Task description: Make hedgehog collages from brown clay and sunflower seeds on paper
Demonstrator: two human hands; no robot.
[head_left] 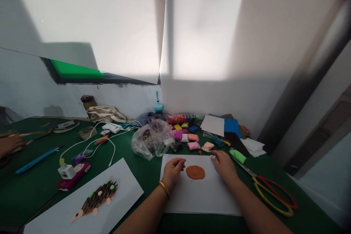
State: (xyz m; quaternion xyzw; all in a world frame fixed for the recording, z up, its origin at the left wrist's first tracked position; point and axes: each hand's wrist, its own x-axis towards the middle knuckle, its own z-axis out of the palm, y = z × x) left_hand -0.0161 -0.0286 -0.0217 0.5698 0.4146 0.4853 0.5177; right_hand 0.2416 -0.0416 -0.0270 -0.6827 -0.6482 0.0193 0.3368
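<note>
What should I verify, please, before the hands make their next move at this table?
1. Brown oval lying on the white sheet: ok, it sits between the hands.
2. Left hand empty: cannot tell, its fingertips are drawn together.
3. Right hand gripping the small pale piece: cannot tell, the piece is at the fingertips but too small to judge.
4. Scissors set aside from the hands: ok, right of the right hand.
5. Hedgehog-like picture uncovered: ok, left of the left arm.
</note>
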